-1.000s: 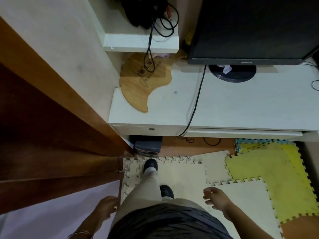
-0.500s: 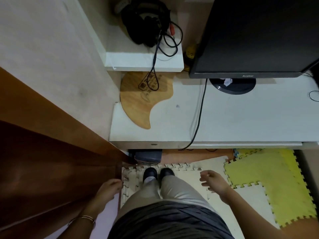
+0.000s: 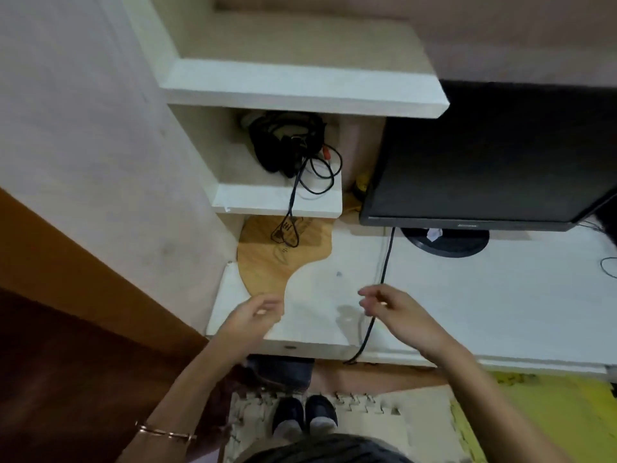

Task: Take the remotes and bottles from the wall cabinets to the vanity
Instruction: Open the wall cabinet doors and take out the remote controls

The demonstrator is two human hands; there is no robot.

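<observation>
Left hand point(image 3: 248, 317): empty, fingers loosely curled, over the desk point(image 3: 467, 295) front.
Right hand point(image 3: 397, 312): empty, fingers loosely spread, beside the monitor cable point(image 3: 384, 262).
Shelf point(image 3: 277, 198): headphones point(image 3: 283, 145).
Remotes, bottles: none visible.

Black headphones point(image 3: 285, 143) lay coiled on the lower shelf point(image 3: 277, 199). A wooden board point(image 3: 267, 262) rested on the white desk point(image 3: 484, 295) beside a monitor point(image 3: 494, 162).
</observation>
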